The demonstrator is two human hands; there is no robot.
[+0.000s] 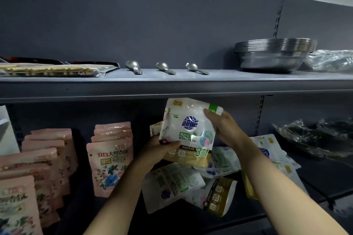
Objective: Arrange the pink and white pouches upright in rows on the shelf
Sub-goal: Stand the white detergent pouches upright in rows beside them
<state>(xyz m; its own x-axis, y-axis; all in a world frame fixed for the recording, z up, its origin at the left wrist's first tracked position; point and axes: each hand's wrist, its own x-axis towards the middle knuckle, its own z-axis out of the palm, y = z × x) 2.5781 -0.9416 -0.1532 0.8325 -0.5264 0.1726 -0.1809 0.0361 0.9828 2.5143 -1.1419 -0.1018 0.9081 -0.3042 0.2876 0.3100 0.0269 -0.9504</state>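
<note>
A white pouch (188, 129) with a gold bottom band is held upright in the air in front of the lower shelf (315, 183). My left hand (162, 149) grips its lower left corner. My right hand (222, 126) pinches its upper right edge. Beneath lies a loose heap of white pouches (191, 187), flat and tilted. One more white pouch (155, 128) shows behind the held one. Two rows of pink pouches stand upright, one at the far left (38, 168) and one beside it (110, 158).
The upper shelf (172, 86) carries flat packets (53, 69) on the left, three metal spoons (164, 68), stacked steel bowls (275, 54) and a clear plastic bag (330, 60). Dark plastic-wrapped goods (315, 137) lie at the right of the lower shelf.
</note>
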